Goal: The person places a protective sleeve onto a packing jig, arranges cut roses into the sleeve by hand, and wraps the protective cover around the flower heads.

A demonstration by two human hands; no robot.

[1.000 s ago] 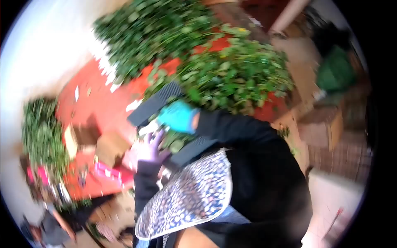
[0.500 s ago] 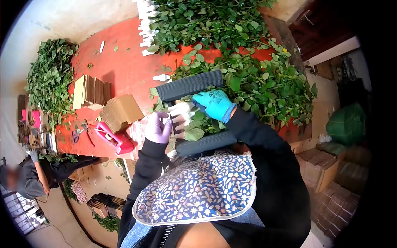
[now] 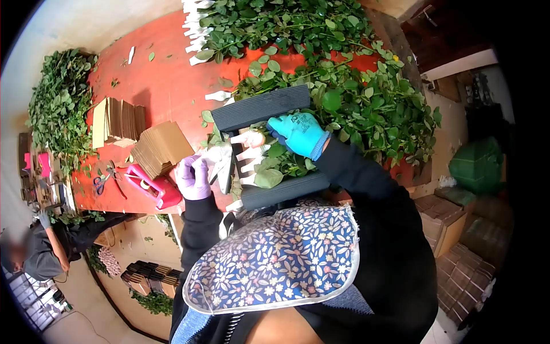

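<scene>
A dark ribbed holder (image 3: 260, 109) with two raised sides stands at the table's near edge. Between its sides lie leafy rose stems, their heads in white sleeves (image 3: 250, 153) pointing left; a pale pinkish rose head (image 3: 252, 139) shows at the top. My right hand (image 3: 301, 136), in a blue glove with a dark palm, is closed around the stems just behind the heads. My left hand (image 3: 193, 178), purple-gloved, is left of the holder with its fingers curled together. White material (image 3: 217, 162) lies beside its fingertips; whether they grip it is unclear.
Folded cardboard pieces (image 3: 163, 149) lean by a pink tape dispenser (image 3: 152, 186) on the red table (image 3: 172, 74). Scissors (image 3: 100, 182) lie further left. Leafy rose piles (image 3: 366, 109) cover the right side and back. Another person (image 3: 43, 246) is at the far left.
My left hand has moved left, away from the rose heads, and white material now shows beside it. The pinkish rose head has come into view. My right hand stays at the stems.
</scene>
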